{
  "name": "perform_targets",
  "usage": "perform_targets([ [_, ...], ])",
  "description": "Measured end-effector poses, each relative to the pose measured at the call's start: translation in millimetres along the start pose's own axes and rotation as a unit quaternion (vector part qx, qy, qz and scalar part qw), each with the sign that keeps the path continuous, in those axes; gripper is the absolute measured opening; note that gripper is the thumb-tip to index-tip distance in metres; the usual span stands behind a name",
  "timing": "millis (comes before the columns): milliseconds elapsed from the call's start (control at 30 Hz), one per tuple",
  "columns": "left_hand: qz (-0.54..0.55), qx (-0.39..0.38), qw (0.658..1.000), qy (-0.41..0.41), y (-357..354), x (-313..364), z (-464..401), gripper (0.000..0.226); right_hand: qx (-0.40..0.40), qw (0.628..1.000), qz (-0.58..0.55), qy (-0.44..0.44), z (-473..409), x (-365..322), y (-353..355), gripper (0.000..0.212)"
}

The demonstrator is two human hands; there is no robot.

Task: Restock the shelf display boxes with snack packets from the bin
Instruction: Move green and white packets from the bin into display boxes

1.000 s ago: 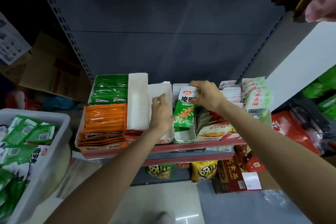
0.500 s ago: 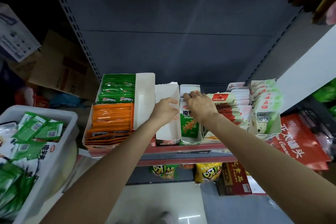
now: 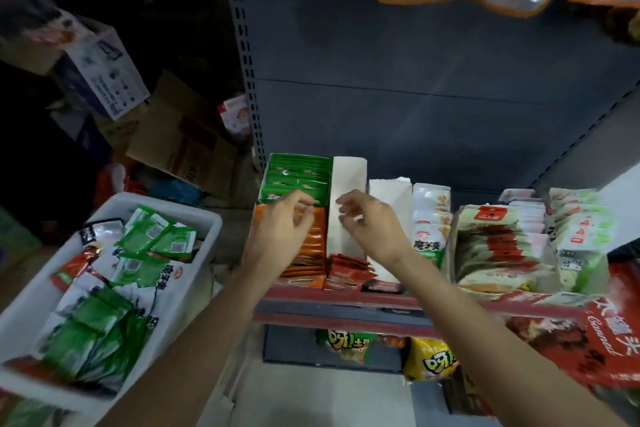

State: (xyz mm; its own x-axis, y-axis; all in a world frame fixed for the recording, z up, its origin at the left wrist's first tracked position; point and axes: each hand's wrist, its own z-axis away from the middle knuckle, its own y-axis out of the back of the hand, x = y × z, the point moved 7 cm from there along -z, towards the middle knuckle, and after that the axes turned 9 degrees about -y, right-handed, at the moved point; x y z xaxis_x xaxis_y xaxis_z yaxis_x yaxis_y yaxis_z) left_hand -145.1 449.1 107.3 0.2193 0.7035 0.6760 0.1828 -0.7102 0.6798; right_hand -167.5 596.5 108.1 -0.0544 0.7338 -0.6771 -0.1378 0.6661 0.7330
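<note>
both hands hang over the shelf point(image 3: 332, 302) with nothing in them. the left hand point(image 3: 280, 232) sits above the orange packets point(image 3: 311, 253), its fingers point(image 3: 304, 198) loosely curled and apart; the right hand point(image 3: 374, 225) is over the white display box point(image 3: 348, 184), fingers bent and spread, empty. green packets point(image 3: 298, 177) fill the box behind the orange ones, and red packets point(image 3: 349, 270) lie at the shelf's front edge. the white bin point(image 3: 207, 239) stands to the left, off the shelf, holding loose green snack packets point(image 3: 156, 239).
</note>
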Motion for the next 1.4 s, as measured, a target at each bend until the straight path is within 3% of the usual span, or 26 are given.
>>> perform_targets([
  [167, -0.029, 0.057, 0.991, 0.115, 90, -109, 49, 0.018, -0.096, 0.994, 0.012, 0.041, 1, -94, -112, 0.027],
  [233, -0.044, 0.030, 0.987, 0.150, 119, -159, 69, 0.028, -0.124, 0.991, 0.008, 0.048, 0, -126, -161, 0.026],
  [333, -0.057, -0.013, 0.978, 0.199, 155, -234, 97, 0.017, -0.166, 0.984, 0.053, 0.024, -7, -159, -232, 0.028],
  [433, -0.091, -0.073, 0.973, 0.197, 175, -295, 111, 0.023, -0.216, 0.970, 0.097, -0.054, -22, -164, -297, 0.043],
  [600, -0.124, -0.216, 0.957, 0.150, 170, -343, 103, 0.042, -0.203, 0.958, 0.075, -0.186, -44, -144, -353, 0.067],
  [800, -0.109, -0.322, 0.934, 0.109, 138, -372, 89, 0.068, -0.211, 0.951, 0.143, -0.174, -86, -143, -379, 0.080],
  [900, -0.106, -0.316, 0.936, 0.117, 132, -382, 86, 0.067, -0.170, 0.947, 0.214, -0.169, -102, -147, -380, 0.072],
  [1000, -0.115, -0.255, 0.950, 0.135, 133, -387, 82, 0.059, -0.141, 0.936, 0.276, -0.166, -108, -154, -375, 0.052],
  [1100, -0.146, -0.194, 0.958, 0.150, 135, -387, 72, 0.050, -0.150, 0.956, 0.189, -0.167, -106, -160, -376, 0.030],
  [1167, -0.157, -0.174, 0.956, 0.177, 135, -387, 64, 0.057, -0.117, 0.972, 0.122, -0.165, -103, -164, -370, 0.016],
  [1267, -0.191, -0.189, 0.943, 0.196, 131, -388, 55, 0.073, -0.049, 0.981, 0.037, -0.182, -93, -166, -352, 0.020],
  [1400, -0.167, -0.122, 0.963, 0.172, 141, -380, 48, 0.032, 0.010, 0.976, -0.083, -0.200, -81, -165, -333, 0.018],
])
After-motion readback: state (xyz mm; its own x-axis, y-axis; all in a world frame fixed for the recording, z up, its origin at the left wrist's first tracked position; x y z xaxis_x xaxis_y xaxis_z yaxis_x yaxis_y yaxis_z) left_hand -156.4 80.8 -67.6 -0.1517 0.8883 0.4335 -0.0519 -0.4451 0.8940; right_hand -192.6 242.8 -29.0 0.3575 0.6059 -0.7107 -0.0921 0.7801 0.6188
